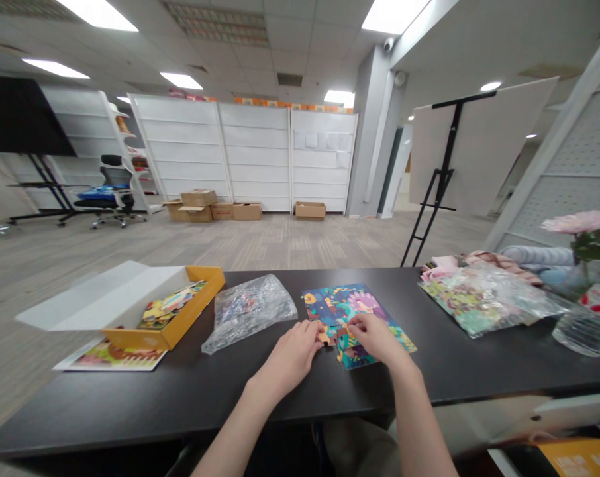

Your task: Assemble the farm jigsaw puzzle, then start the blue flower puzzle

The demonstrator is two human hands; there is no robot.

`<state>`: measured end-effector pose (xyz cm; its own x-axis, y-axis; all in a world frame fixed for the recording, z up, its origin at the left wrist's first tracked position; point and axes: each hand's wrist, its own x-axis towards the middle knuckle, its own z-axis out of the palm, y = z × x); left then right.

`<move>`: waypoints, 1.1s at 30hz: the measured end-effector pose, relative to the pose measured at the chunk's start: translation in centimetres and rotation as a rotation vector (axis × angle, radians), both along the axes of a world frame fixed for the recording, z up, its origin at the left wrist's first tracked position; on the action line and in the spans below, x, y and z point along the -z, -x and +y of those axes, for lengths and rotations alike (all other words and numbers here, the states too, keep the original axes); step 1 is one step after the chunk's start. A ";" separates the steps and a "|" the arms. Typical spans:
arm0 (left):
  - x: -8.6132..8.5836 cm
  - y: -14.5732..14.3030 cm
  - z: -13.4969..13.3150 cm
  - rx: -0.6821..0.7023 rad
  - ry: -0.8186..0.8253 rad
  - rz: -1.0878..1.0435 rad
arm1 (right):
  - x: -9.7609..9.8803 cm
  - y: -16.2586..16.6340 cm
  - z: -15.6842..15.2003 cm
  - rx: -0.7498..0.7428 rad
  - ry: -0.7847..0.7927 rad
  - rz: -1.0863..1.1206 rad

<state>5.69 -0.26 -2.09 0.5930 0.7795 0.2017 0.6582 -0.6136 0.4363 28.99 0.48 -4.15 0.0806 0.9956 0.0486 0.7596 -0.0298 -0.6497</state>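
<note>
Step in hand, as judged: fitting pieces into jigsaw puzzle (352,317), mid counter (131,404), near edge. Left hand (296,348) fingers narrow, pinching loose piece (324,335) at puzzle's near-left gap. Right hand (377,336) flat, pressing puzzle. Next move needs piece turned, aligned. Yellow box (168,331), left: open, holds puzzle pieces. Clear bag (248,308): contents unclear.

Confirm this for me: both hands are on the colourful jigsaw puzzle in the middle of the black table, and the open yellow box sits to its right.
Not quite. The head view shows the yellow box to the left of the jigsaw puzzle, beyond a clear plastic bag. The rest holds: the left hand and right hand both rest on the puzzle, on the black table.
</note>
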 end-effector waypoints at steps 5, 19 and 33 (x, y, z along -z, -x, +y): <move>0.6 0.2 0.2 0.029 0.030 -0.232 | -0.5 0.2 -0.1 -0.043 -0.022 0.087; 0.5 -0.7 -0.1 0.086 0.023 -0.295 | -2.6 3.2 -0.6 -0.044 0.118 0.644; 0.7 0.2 2.3 -0.198 -0.101 0.055 | -0.5 0.9 0.1 -0.009 -0.029 0.239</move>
<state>5.46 1.99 -2.76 0.4428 0.8594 0.2558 0.7913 -0.5087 0.3393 28.07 0.58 -3.64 0.0845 0.9947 0.0581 0.5846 -0.0022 -0.8113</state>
